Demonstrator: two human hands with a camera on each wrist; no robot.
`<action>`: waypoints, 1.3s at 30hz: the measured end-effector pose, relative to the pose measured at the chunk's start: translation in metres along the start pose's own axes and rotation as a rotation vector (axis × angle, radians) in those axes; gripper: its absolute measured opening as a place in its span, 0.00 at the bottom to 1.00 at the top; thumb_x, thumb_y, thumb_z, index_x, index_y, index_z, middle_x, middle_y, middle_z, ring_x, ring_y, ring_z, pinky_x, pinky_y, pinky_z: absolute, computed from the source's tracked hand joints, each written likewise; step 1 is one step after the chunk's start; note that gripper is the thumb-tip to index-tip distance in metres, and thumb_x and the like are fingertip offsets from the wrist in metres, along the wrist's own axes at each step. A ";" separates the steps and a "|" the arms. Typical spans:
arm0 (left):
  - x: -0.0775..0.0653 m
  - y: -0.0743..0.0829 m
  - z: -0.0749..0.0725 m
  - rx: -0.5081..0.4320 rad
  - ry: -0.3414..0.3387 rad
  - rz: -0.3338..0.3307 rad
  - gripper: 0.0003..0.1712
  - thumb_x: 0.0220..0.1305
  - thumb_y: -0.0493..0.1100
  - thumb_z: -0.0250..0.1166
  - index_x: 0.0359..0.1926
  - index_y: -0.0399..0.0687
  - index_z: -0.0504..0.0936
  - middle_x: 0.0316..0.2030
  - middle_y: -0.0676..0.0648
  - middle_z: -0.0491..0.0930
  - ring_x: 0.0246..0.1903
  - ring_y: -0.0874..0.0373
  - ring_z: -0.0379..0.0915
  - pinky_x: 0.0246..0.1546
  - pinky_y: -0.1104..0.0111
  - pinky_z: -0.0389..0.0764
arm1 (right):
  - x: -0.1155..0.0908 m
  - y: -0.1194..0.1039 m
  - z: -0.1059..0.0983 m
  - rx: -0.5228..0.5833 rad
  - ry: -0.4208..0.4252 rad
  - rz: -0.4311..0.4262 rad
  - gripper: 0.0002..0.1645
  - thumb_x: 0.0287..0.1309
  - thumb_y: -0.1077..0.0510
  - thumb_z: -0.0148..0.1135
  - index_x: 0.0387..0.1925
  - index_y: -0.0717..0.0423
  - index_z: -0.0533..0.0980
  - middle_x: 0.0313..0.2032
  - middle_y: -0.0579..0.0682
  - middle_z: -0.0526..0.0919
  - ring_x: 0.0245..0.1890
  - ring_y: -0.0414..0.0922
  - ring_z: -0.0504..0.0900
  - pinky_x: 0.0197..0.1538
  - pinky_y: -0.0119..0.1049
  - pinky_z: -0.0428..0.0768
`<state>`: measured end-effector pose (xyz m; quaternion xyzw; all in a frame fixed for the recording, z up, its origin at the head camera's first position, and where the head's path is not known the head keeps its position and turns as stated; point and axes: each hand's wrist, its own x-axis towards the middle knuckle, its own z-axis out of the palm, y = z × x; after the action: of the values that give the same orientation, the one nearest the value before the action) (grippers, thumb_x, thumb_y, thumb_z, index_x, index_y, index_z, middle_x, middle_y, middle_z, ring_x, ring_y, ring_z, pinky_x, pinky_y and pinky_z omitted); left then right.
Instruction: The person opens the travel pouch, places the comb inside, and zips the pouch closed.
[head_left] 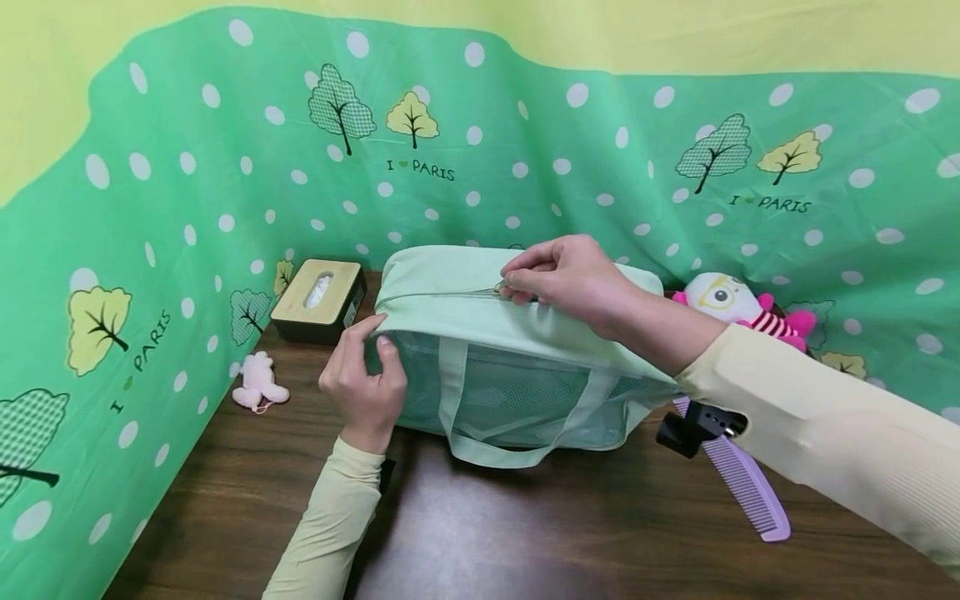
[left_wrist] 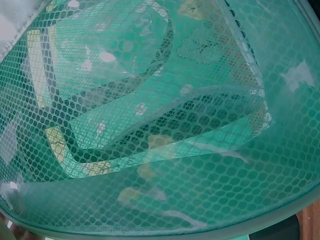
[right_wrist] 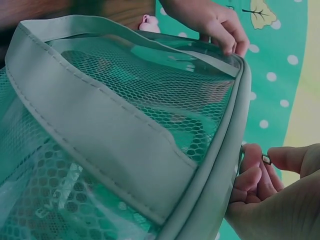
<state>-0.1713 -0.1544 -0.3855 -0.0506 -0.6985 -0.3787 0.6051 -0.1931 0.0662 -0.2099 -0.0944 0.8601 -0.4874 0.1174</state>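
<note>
A mint-green mesh bag (head_left: 517, 387) with a strap handle (head_left: 452, 392) stands upright on the table, its zipper running along the top. My right hand (head_left: 566, 275) pinches the small metal zipper pull (right_wrist: 266, 159) between thumb and fingers, near the middle of the top. At the bag's left end, my left hand (head_left: 363, 379) grips the upper corner edge, index finger on top and thumb at the front. Only see-through mesh and clear panels of the bag (left_wrist: 190, 165) fill most of the left wrist view.
A wood-topped tissue box (head_left: 307, 292) and a small pink plush charm (head_left: 259, 381) lie left of the bag. To the right are a pink-and-white plush toy (head_left: 723, 298) and a purple comb (head_left: 742, 483), partly beneath the right forearm. A green printed cloth (head_left: 480, 167) hangs behind.
</note>
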 end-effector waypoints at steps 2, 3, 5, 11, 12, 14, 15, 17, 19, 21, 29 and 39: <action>0.000 -0.001 0.000 -0.002 0.000 0.001 0.15 0.61 0.41 0.57 0.41 0.39 0.88 0.35 0.42 0.89 0.33 0.43 0.87 0.29 0.49 0.79 | 0.001 -0.002 0.001 -0.001 -0.003 0.002 0.16 0.69 0.61 0.63 0.51 0.68 0.83 0.33 0.47 0.91 0.32 0.35 0.84 0.37 0.28 0.76; 0.000 -0.001 0.000 -0.003 0.000 0.002 0.15 0.62 0.41 0.57 0.41 0.39 0.88 0.35 0.42 0.89 0.33 0.43 0.87 0.29 0.49 0.79 | 0.001 -0.003 0.002 -0.005 -0.003 0.002 0.16 0.69 0.61 0.63 0.51 0.68 0.83 0.33 0.48 0.91 0.33 0.35 0.84 0.38 0.28 0.76; 0.000 -0.001 0.000 -0.004 0.001 0.003 0.15 0.62 0.41 0.57 0.41 0.39 0.88 0.35 0.42 0.89 0.32 0.43 0.87 0.29 0.49 0.79 | 0.002 -0.005 0.004 -0.012 0.000 0.006 0.15 0.69 0.60 0.63 0.51 0.67 0.83 0.34 0.48 0.91 0.33 0.35 0.84 0.39 0.28 0.76; 0.001 -0.002 0.000 -0.005 0.007 0.002 0.15 0.62 0.41 0.56 0.41 0.40 0.88 0.35 0.43 0.89 0.32 0.43 0.87 0.28 0.50 0.79 | 0.008 -0.011 0.012 -0.012 0.007 0.008 0.14 0.69 0.61 0.62 0.49 0.67 0.84 0.32 0.48 0.91 0.31 0.36 0.84 0.38 0.30 0.77; 0.001 -0.002 0.000 -0.005 0.008 0.002 0.15 0.62 0.41 0.56 0.41 0.40 0.88 0.35 0.43 0.89 0.32 0.43 0.87 0.28 0.50 0.79 | 0.009 -0.011 0.013 -0.006 0.007 0.009 0.14 0.68 0.61 0.63 0.49 0.67 0.84 0.32 0.49 0.91 0.31 0.36 0.84 0.38 0.30 0.77; 0.001 -0.003 0.000 -0.004 0.009 0.002 0.15 0.61 0.40 0.57 0.40 0.40 0.88 0.35 0.43 0.89 0.32 0.43 0.87 0.28 0.50 0.79 | 0.012 -0.011 0.016 0.003 0.005 0.009 0.14 0.68 0.61 0.62 0.48 0.67 0.84 0.32 0.49 0.91 0.30 0.36 0.84 0.38 0.30 0.77; 0.001 -0.003 0.000 -0.003 0.009 0.003 0.15 0.61 0.40 0.57 0.40 0.40 0.88 0.35 0.43 0.89 0.32 0.43 0.87 0.28 0.50 0.79 | 0.013 -0.012 0.017 0.006 0.004 0.009 0.14 0.68 0.61 0.62 0.48 0.67 0.84 0.32 0.49 0.91 0.30 0.37 0.84 0.38 0.30 0.77; 0.000 -0.003 0.000 -0.004 0.008 0.004 0.15 0.61 0.40 0.57 0.40 0.40 0.88 0.35 0.43 0.89 0.31 0.43 0.87 0.27 0.50 0.78 | 0.014 -0.012 0.020 0.010 0.002 0.012 0.14 0.68 0.61 0.62 0.48 0.67 0.84 0.32 0.50 0.91 0.30 0.37 0.84 0.39 0.31 0.78; 0.000 -0.003 0.000 -0.003 0.006 0.006 0.15 0.61 0.40 0.57 0.40 0.40 0.88 0.35 0.43 0.89 0.31 0.43 0.86 0.27 0.51 0.78 | 0.015 -0.013 0.022 0.010 0.003 0.012 0.14 0.68 0.62 0.62 0.48 0.67 0.84 0.32 0.50 0.90 0.30 0.38 0.83 0.39 0.31 0.78; 0.000 -0.003 0.000 -0.003 0.004 0.007 0.15 0.61 0.40 0.57 0.40 0.39 0.88 0.35 0.43 0.89 0.31 0.43 0.86 0.26 0.51 0.78 | 0.016 -0.014 0.024 0.010 0.003 0.012 0.14 0.69 0.62 0.62 0.49 0.66 0.84 0.32 0.50 0.90 0.31 0.38 0.83 0.39 0.31 0.78; 0.001 -0.004 0.000 -0.007 -0.002 0.006 0.15 0.62 0.40 0.57 0.40 0.40 0.88 0.35 0.43 0.89 0.32 0.44 0.87 0.29 0.50 0.80 | 0.021 -0.020 0.032 0.015 -0.005 0.018 0.14 0.68 0.61 0.63 0.49 0.65 0.85 0.34 0.52 0.91 0.34 0.41 0.85 0.42 0.32 0.80; 0.001 -0.003 0.000 -0.008 -0.013 0.007 0.15 0.62 0.40 0.57 0.40 0.39 0.88 0.35 0.43 0.89 0.33 0.44 0.87 0.30 0.50 0.81 | 0.028 -0.028 0.042 -0.002 -0.007 0.025 0.14 0.68 0.61 0.62 0.49 0.64 0.85 0.36 0.53 0.90 0.34 0.40 0.84 0.39 0.29 0.78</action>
<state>-0.1733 -0.1567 -0.3860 -0.0577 -0.7006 -0.3789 0.6019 -0.2057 0.0099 -0.2100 -0.0854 0.8613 -0.4847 0.1262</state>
